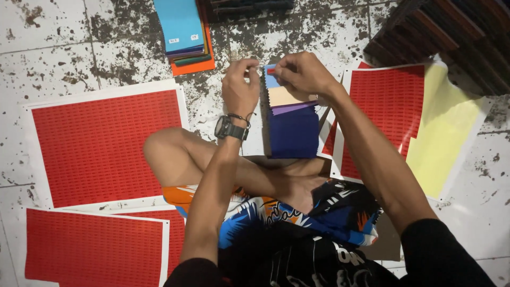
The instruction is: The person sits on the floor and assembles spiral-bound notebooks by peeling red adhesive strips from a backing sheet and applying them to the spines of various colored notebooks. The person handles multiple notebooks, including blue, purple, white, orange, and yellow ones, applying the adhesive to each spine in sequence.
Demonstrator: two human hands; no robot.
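Observation:
I sit cross-legged on the floor holding a stack of fabric swatches (293, 127) in front of me, with light blue, tan, purple and dark blue layers fanned downward. My left hand (240, 87), wearing a black wristwatch, grips the stack's upper left edge. At the top swatch, my right hand (300, 72) pinches a small red sticker (271, 70) against the light blue fabric.
Red label sheets lie on the stained floor: one at left (103, 146), another at lower left (90, 247), one at right (390, 106) partly peeled to yellow backing (443, 133). A second swatch pile (186, 32) sits at top. Dark slats (446, 26) fill the top right.

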